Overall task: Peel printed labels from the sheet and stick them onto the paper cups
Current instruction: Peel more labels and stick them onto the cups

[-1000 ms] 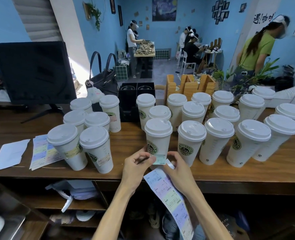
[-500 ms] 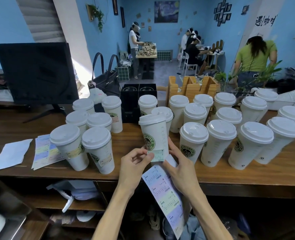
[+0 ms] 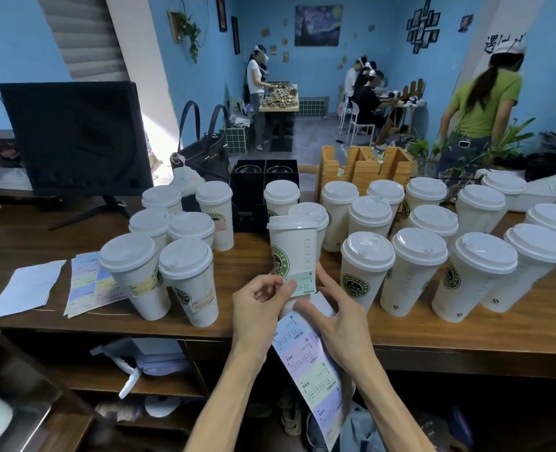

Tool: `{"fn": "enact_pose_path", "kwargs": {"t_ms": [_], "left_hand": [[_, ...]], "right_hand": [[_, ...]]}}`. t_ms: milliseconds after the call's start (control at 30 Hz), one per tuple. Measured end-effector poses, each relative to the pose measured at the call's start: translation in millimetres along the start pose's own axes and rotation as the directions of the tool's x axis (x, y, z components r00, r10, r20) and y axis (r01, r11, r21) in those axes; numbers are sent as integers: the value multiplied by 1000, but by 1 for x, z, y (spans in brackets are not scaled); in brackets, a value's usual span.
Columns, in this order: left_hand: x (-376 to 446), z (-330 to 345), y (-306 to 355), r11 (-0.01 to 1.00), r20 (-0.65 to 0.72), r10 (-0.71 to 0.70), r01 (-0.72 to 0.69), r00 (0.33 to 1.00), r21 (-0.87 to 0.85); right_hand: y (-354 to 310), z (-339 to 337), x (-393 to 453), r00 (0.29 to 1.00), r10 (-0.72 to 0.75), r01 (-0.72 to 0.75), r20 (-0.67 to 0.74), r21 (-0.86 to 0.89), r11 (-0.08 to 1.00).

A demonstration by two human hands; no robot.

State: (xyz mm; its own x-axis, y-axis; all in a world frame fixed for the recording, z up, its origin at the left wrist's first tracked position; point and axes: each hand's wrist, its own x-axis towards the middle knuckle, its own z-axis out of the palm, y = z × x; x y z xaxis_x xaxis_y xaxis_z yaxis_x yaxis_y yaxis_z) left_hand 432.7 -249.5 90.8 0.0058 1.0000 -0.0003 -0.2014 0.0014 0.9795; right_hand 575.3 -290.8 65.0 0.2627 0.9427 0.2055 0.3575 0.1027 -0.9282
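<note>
While hands (image 3: 302, 308) hide the cup's (image 3: 294, 252) base, label (image 3: 304, 283) print blurs.

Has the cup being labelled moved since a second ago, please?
Yes. The cup being labelled has been lifted off the wooden counter and raised toward the camera; its lid now overlaps the cup behind.

A lidded cup (image 3: 292, 252) stands tilted just beyond both hands, a label (image 3: 303, 283) against its lower wall between the left hand (image 3: 261, 313) and right hand (image 3: 337, 318). The label sheet (image 3: 312, 370) hangs below them. More cups cluster left (image 3: 159, 256) and right (image 3: 433, 249) on the counter (image 3: 465, 334); further sheets (image 3: 89, 282) lie far left
</note>
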Motion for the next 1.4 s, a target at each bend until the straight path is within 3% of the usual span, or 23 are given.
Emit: {"fn": "enact_pose_path", "kwargs": {"t_ms": [167, 467, 633, 833, 1167, 1300, 1400], "left_hand": [[0, -4, 1, 985, 57, 66, -74, 996, 155], [-3, -2, -2, 971, 81, 170, -181, 982, 158], [0, -7, 2, 989, 95, 117, -125, 989, 82], [-4, -4, -8, 986, 101, 147, -153, 984, 64], [-3, -4, -15, 995, 82, 92, -88, 992, -49], [-2, -2, -19, 991, 77, 130, -131, 988, 12], [1, -6, -21, 994, 151, 107, -105, 983, -19]], "right_hand": [[-1, -3, 0, 1000, 2, -2, 4, 0, 1000], [-7, -3, -4, 1000, 16, -15, -17, 18, 1000], [-6, -4, -4, 998, 38, -39, -41, -18, 999], [-14, 6, -2, 983, 42, -46, -181, -22, 999], [-5, 8, -3, 981, 87, -93, -176, -27, 995], [-9, 10, -2, 972, 117, -124, -205, -21, 992], [-6, 10, 0, 970, 109, -126, -219, -63, 990]]}}
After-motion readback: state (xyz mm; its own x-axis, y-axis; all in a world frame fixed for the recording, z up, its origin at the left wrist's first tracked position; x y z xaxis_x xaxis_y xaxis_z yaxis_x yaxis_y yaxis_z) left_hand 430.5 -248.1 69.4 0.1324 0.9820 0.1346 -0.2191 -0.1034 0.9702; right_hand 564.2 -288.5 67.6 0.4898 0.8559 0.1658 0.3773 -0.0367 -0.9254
